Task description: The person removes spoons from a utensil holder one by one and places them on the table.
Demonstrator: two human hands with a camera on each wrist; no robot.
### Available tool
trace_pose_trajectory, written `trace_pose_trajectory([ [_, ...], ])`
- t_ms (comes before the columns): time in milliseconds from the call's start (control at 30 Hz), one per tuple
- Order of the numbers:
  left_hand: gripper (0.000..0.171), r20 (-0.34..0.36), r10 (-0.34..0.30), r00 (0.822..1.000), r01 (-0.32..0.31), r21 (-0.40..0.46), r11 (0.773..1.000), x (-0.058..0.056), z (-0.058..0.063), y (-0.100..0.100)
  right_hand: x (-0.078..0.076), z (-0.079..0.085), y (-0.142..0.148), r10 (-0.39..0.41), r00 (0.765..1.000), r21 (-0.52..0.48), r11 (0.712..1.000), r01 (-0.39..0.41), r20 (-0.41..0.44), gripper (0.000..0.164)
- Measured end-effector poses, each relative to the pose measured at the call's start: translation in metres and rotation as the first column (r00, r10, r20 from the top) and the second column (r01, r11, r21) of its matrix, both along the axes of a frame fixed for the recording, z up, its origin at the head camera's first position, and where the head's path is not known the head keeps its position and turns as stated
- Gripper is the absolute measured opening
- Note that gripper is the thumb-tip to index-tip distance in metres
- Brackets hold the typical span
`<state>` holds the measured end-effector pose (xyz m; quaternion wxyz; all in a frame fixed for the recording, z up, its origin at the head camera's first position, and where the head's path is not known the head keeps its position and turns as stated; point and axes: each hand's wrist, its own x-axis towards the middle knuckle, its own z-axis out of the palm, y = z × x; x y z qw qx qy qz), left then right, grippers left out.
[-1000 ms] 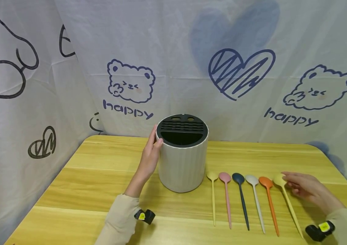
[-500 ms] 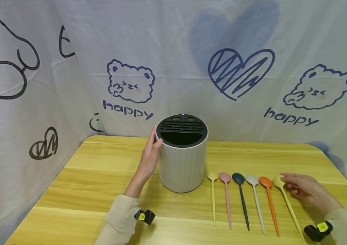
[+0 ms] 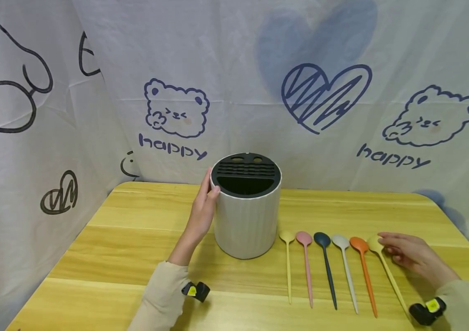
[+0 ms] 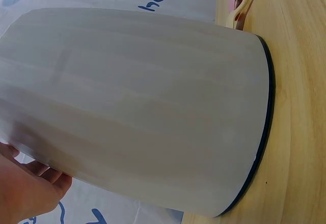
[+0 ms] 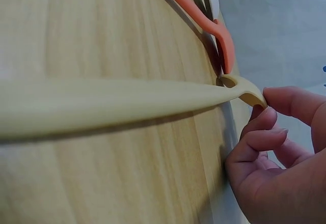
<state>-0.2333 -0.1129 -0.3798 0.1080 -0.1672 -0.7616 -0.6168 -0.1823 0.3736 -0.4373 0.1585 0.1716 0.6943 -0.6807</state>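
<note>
A ribbed off-white utensil holder (image 3: 246, 227) with a black slotted lid (image 3: 246, 175) stands upright on the wooden table. My left hand (image 3: 202, 211) holds its left side near the top, thumb at the front and fingers toward the back; the left wrist view shows its wall close up. At the right end of a row of spoons, my right hand (image 3: 414, 255) pinches the bowl edge of a yellow spoon (image 3: 388, 271). In the right wrist view, the fingertips meet at this yellow spoon's bowl (image 5: 249, 94), while its handle lies along the table.
Left of the pinched spoon lie an orange spoon (image 3: 365, 271), a white spoon (image 3: 347, 269), a dark blue spoon (image 3: 326, 266), a pink spoon (image 3: 306, 264) and another yellow spoon (image 3: 288, 264), bowls pointing away. A printed cloth (image 3: 243, 92) hangs behind the table (image 3: 114, 262).
My right hand has shifted slightly left, with the bowl of the yellow spoon moving closer to the orange one. The left hand and the utensil holder stay in place.
</note>
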Motion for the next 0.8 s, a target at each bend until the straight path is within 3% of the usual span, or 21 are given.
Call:
trace_pose_trajectory([
  [233, 0.065, 0.009, 0.003, 1.0, -0.003, -0.009, 1.0, 0.0, 0.001, 0.0004, 0.0026, 0.0003, 0.0013, 0.011, 1.0, 0.017, 1.0, -0.011, -0.016, 0.019],
  [467, 0.065, 0.006, 0.002, 1.0, -0.002, 0.001, 1.0, -0.0007, 0.0009, 0.0009, 0.0015, 0.0008, 0.0001, -0.015, 1.0, 0.041, 0.999, 0.016, -0.008, 0.015],
  [800, 0.065, 0.008, 0.005, 1.0, -0.005, -0.004, 1.0, -0.0004, 0.0007, 0.0004, 0.0022, 0.0, 0.001, -0.046, 0.999, 0.02, 0.999, 0.046, 0.001, 0.021],
])
